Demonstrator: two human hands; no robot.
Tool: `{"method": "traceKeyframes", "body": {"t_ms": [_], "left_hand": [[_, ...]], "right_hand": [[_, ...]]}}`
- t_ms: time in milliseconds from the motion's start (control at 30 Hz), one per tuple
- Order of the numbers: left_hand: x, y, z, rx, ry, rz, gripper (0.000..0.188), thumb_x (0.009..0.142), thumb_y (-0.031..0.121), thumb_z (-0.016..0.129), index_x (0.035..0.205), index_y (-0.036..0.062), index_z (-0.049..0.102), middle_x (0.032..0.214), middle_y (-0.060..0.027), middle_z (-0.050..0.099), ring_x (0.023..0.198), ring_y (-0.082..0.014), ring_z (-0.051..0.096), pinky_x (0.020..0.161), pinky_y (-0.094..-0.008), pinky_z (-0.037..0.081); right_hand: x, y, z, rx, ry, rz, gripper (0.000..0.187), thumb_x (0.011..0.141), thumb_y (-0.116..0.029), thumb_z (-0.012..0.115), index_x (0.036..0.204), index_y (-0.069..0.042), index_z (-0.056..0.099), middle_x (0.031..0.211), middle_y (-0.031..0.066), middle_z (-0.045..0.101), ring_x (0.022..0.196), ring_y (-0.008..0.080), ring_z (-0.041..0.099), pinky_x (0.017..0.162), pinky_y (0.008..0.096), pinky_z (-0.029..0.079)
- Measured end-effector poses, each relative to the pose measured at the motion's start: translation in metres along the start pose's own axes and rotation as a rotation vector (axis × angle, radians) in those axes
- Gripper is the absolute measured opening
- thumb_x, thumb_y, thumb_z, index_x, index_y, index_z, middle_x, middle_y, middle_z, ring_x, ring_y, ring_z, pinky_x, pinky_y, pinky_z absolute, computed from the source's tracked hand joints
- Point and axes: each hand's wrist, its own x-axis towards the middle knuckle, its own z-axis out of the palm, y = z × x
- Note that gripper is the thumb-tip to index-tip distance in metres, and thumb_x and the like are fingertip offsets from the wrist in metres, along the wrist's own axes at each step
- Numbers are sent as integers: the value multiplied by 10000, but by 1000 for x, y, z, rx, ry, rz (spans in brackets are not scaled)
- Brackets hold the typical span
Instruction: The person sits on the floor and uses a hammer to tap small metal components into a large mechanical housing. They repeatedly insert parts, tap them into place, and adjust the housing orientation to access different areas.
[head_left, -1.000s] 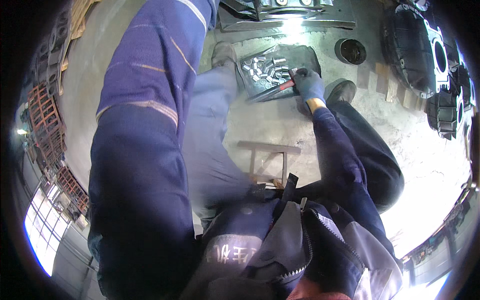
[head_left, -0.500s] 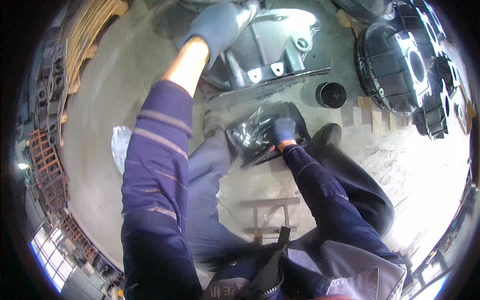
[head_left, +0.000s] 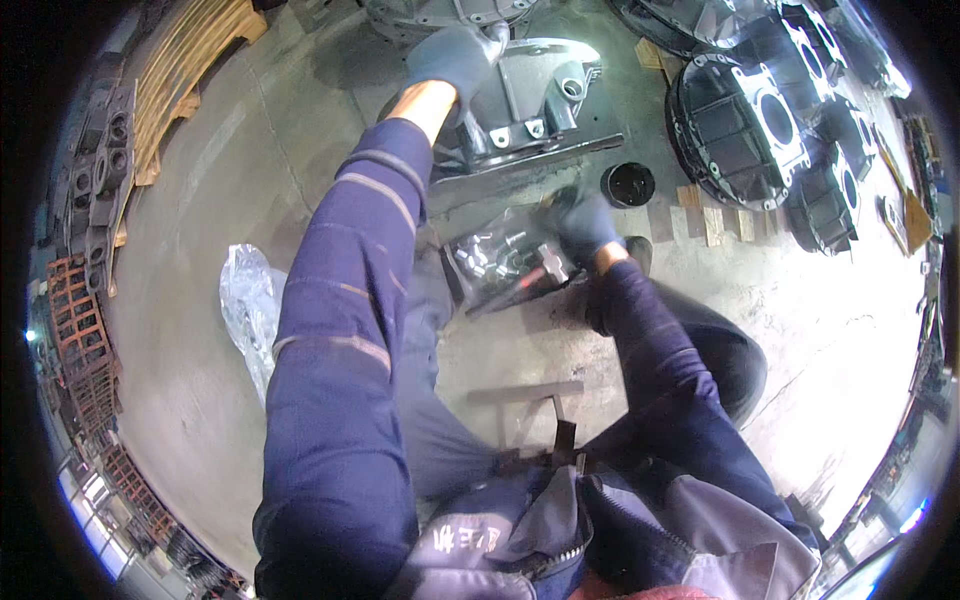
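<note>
My left hand, in a blue-grey glove, grips the upper edge of a grey metal housing with bosses and bolt holes, which stands on a dark flat plate. My right hand, also gloved, is closed and smeared by motion above the right side of a shallow black tray. Something dark shows at its fingertips, too blurred to name. In the tray lie several shiny bolts in clear plastic and a hammer with a reddish handle.
A round black can stands right of the plate. Several black ribbed housings sit on wooden blocks at right. Clear plastic sheeting lies left of my arm. A low metal frame is between my legs; a wooden pallet lies far left.
My right hand has lifted out of the tray toward its far right, uncovering the hammer. My left hand stays at the housing's edge. The whole view has shifted slightly.
</note>
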Motion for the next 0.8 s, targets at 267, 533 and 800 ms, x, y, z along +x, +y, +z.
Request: {"method": "traceKeyframes", "body": {"t_ms": [267, 533, 800], "left_hand": [[-112, 57, -40, -531, -2, 345, 304, 1040, 269, 588, 1196, 43, 719, 1155, -110, 736, 1023, -177, 692, 916, -312, 539], [-180, 94, -54, -1654, -348, 43, 320, 1031, 214, 602, 1251, -8, 666, 1127, -56, 711, 984, -163, 699, 881, -312, 573], [-171, 92, -47, -1819, -390, -85, 409, 986, 163, 641, 1351, -22, 616, 1141, -95, 718, 958, -173, 707, 864, -320, 590]], "right_hand": [[-41, -166, -143, 372, 92, -458, 283, 899, -89, 796, 1146, 19, 712, 1034, 49, 738, 908, 94, 669, 848, 260, 550], [-78, -193, -169, 278, 108, -633, 363, 863, -112, 819, 1186, 12, 709, 1105, 83, 729, 1036, 148, 689, 930, 295, 551], [-65, -185, -149, 471, 109, -581, 335, 866, -71, 818, 1174, 9, 712, 1072, 93, 725, 1039, 152, 704, 912, 298, 583]]}}
